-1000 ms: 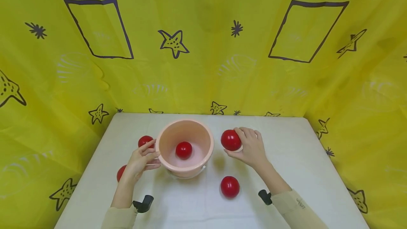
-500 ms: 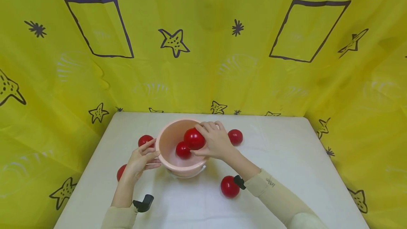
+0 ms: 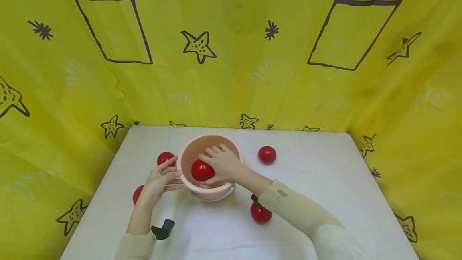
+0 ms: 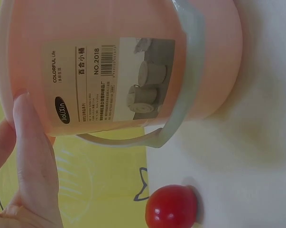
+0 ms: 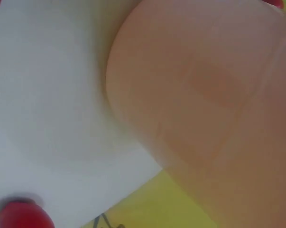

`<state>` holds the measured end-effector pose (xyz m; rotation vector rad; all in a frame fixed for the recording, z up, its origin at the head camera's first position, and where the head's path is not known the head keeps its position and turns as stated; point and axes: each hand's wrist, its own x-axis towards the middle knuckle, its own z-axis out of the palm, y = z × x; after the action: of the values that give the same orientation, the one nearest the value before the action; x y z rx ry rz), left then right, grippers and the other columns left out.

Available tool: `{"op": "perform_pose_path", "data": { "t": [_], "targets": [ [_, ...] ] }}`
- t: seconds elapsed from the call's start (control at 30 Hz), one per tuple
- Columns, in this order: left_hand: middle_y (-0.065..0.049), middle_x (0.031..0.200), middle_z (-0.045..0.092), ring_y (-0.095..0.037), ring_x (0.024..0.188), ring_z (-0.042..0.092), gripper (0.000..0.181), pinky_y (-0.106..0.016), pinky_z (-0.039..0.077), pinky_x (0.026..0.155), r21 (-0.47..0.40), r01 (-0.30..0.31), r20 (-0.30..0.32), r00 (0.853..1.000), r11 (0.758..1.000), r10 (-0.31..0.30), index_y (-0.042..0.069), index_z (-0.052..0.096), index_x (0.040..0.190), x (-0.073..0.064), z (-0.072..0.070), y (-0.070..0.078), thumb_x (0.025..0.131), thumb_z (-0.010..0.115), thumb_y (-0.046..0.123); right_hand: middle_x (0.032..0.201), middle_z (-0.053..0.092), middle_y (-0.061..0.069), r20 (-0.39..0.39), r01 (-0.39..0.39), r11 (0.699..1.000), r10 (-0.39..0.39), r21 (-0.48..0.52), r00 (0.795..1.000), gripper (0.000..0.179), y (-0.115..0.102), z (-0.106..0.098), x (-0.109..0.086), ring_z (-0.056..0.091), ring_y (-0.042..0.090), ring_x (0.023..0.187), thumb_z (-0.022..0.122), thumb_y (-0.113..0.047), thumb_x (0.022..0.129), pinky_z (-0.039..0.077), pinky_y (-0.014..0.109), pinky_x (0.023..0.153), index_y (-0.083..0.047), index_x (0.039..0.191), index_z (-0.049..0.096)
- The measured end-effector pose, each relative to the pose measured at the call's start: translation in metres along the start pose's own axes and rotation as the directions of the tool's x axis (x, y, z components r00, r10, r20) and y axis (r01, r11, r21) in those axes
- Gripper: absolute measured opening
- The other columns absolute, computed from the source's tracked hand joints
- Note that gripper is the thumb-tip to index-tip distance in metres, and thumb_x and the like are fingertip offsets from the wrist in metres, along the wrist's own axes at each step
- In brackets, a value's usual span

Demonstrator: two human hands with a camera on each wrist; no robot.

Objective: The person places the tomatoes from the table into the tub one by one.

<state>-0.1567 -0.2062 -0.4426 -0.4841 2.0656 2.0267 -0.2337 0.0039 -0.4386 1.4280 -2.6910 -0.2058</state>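
Observation:
My right hand (image 3: 225, 163) reaches over the rim into a pink bucket (image 3: 210, 194) and holds a red ball (image 3: 202, 170) inside it. Another ball seen there earlier is hidden from the head view. At the bucket's left side, my left hand (image 3: 160, 181) touches the outside near the rim with fairly straight fingers. The left wrist view shows its thumb (image 4: 31, 142) against the wall, beside a printed label (image 4: 109, 80) and a pale handle (image 4: 192, 57). In the right wrist view the bucket's wall (image 5: 195, 95) fills much of the picture; that hand is out of sight.
Two red balls lie left of the bucket, one behind the left fingers (image 3: 165, 158) and one by the left wrist (image 3: 137, 194). A ball (image 3: 267, 155) sits at the right; another (image 3: 261, 213) is partly under the right sleeve. Yellow curtains (image 3: 231, 71) enclose the white table (image 3: 306, 171).
My right hand has carried its ball leftward from beside the bucket, over the rim and down inside. A ball at the right came into sight behind it. My left hand has stayed put.

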Motion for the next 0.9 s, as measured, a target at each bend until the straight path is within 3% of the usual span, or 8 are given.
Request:
{"op": "perform_pose_path", "data": {
  "t": [0.27,0.53,0.9],
  "targets": [
    [-0.004,0.096,0.059,-0.021,0.079,0.068,0.063,-0.032,0.055,0.069,-0.003,-0.007,0.017,1.000,1.000,0.007,0.013,0.034,0.141,0.001,-0.001,0.000,0.086,0.064,0.013,0.134,0.045,-0.001,0.146,0.083,0.993,-0.070,-0.085,0.987,0.074,-0.005,0.007,0.020,0.039,0.018,0.121,0.055,-0.066,0.075,0.030,0.039,0.105,-0.028,0.137,0.040],
    [-0.006,0.099,0.058,-0.022,0.081,0.068,0.063,-0.032,0.055,0.070,0.005,0.002,-0.007,1.000,1.000,-0.002,0.014,0.035,0.141,0.000,0.000,-0.002,0.085,0.064,0.014,0.140,0.041,-0.004,0.277,0.155,0.973,-0.103,-0.171,0.955,0.078,-0.012,0.012,0.032,0.036,0.017,0.126,0.052,-0.069,0.075,0.028,0.037,0.107,-0.030,0.141,0.034],
    [-0.006,0.100,0.059,-0.022,0.081,0.068,0.062,-0.032,0.055,0.070,0.009,0.003,-0.010,1.000,1.000,-0.003,0.015,0.035,0.141,0.002,0.000,-0.002,0.086,0.063,0.013,0.140,0.039,-0.007,0.381,0.183,0.944,-0.069,-0.273,0.922,0.080,-0.019,0.019,0.039,0.035,0.014,0.124,0.047,-0.072,0.074,0.028,0.033,0.106,-0.034,0.142,0.028]
  ]
}}
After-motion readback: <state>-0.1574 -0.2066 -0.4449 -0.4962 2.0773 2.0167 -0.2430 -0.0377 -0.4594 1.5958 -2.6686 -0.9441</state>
